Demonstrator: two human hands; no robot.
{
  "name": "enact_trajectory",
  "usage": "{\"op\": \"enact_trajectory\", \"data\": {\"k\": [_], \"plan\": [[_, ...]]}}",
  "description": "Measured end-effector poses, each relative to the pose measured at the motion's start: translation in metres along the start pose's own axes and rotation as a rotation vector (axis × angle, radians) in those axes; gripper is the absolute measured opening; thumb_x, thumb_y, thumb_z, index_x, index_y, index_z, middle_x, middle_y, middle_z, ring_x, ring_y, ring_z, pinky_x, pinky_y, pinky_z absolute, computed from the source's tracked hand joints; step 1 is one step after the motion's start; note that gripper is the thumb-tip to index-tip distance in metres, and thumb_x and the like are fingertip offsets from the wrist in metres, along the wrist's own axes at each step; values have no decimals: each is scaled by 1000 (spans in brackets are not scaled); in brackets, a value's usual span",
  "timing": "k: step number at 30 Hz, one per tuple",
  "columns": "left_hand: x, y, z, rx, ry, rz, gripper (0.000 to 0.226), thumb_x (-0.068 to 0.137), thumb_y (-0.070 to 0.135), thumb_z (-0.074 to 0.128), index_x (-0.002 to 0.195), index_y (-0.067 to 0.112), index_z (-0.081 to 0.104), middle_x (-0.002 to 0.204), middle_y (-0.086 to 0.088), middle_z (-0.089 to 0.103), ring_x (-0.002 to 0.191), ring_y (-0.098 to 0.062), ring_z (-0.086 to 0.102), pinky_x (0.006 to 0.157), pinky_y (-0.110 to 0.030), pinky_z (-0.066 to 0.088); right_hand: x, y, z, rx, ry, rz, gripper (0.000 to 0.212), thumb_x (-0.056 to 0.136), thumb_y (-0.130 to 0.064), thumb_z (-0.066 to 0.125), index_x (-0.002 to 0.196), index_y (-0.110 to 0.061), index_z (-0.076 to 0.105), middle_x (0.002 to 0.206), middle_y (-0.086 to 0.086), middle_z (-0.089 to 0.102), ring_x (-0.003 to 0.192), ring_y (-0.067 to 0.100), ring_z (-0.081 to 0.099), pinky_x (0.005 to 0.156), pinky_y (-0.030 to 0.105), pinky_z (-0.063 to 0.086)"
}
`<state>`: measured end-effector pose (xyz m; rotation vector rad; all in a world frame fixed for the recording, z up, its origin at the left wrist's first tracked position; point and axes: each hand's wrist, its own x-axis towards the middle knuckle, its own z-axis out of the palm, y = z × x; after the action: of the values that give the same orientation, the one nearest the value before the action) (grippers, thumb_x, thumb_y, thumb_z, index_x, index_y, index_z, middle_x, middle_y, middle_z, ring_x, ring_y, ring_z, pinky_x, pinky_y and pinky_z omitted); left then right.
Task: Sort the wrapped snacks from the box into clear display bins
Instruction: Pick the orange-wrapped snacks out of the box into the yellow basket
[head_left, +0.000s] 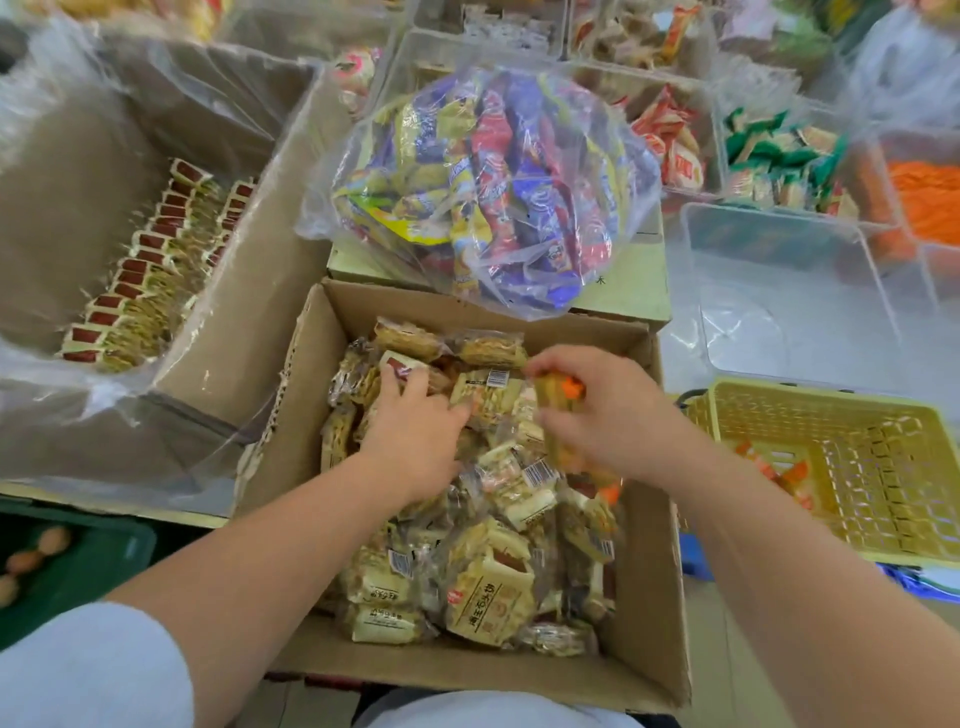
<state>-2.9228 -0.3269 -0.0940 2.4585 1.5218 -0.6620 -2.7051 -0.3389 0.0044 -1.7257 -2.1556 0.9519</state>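
Snacks (488, 597) in tan wrappers fill the box (649, 571), and both hands are down among them. The right hand (613, 415) has its fingers (558, 361) and thumb curled round a yellow-orange packet (558, 397), held just above the pile. The left hand (415, 431) lies palm down on the heap, its fingers bent, the tips at a red-labelled packet (401, 368) toward the far wall; whether they grip it or only touch it cannot be told.

Past the far edge of the box, a clear bag (493, 182) of purple, red and yellow packs sits on a closed carton (634, 280). To the left stands a larger box (249, 291) lined with plastic film, with rows of red-topped packs (150, 260) standing on edge inside. To the right of the bag is a clear bin (779, 291); the bins behind it hold green, red and orange packs. A yellow basket (831, 467) sits just right of the box, with a few orange packs in it.
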Motion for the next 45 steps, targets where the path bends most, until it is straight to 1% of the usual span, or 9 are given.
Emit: {"op": "enact_trajectory", "data": {"k": [4,10,15,20,25,29,33,37,45], "plan": [[-30,9,9,-115,61,-25,78,93,22,59,162,21,23,133,-3,63,133,-32,35,114,-56,34,55,6,-6,-130,-153,9,43,80,-25,75,121,-30,65,102,-8,63,91,14,61,79,31,51],[-86,-5,18,-312,87,-68,74,94,35,60,160,25,28,148,8,51,134,-20,40,113,-41,39,105,12,32,-352,-479,17,45,85,-30,71,129,-23,61,114,5,64,93,23,59,78,34,51],[-125,-23,13,-394,59,-98,72,80,61,54,147,37,47,130,15,52,122,-13,46,109,-37,40,99,6,62,-393,-643,65,77,90,-23,62,159,-27,28,127,7,60,91,21,59,72,29,44],[-120,-37,-4,-704,227,-186,63,90,64,54,144,33,53,131,16,56,126,-9,48,103,-34,44,58,-19,70,-400,-765,-58,80,91,-21,62,160,-33,22,157,2,43,130,28,52,95,34,48],[-62,-31,-31,-789,262,-99,39,100,38,61,136,23,62,135,3,61,122,-17,56,103,-34,44,5,-33,80,-337,-776,-163,73,86,-22,68,153,-30,38,126,4,63,87,22,60,73,33,53],[1,-3,-34,-788,-6,-47,47,103,37,56,146,19,54,141,-6,59,107,-19,60,90,-31,47,-20,-24,79,-206,-724,-180,65,84,-19,66,145,-30,49,134,0,60,115,24,57,95,44,53],[45,25,-15,-813,-77,-296,56,98,39,61,143,7,51,140,-16,55,119,-35,60,98,-42,52,-29,2,61,32,-596,-78,64,83,-21,69,143,-38,49,132,-17,58,112,6,55,94,25,48],[65,30,7,-436,-12,-269,67,93,44,64,146,9,43,150,-18,40,133,-41,43,115,-49,38,-39,35,47,188,-401,74,63,81,-17,73,135,-45,55,119,-24,58,101,-2,58,87,20,48],[98,14,-4,34,-213,65,92,78,36,80,153,13,32,150,-14,43,136,-37,44,111,-47,43,-43,53,39,285,-226,132,56,83,-7,69,132,-35,63,125,-18,63,108,2,59,93,27,51]]}}
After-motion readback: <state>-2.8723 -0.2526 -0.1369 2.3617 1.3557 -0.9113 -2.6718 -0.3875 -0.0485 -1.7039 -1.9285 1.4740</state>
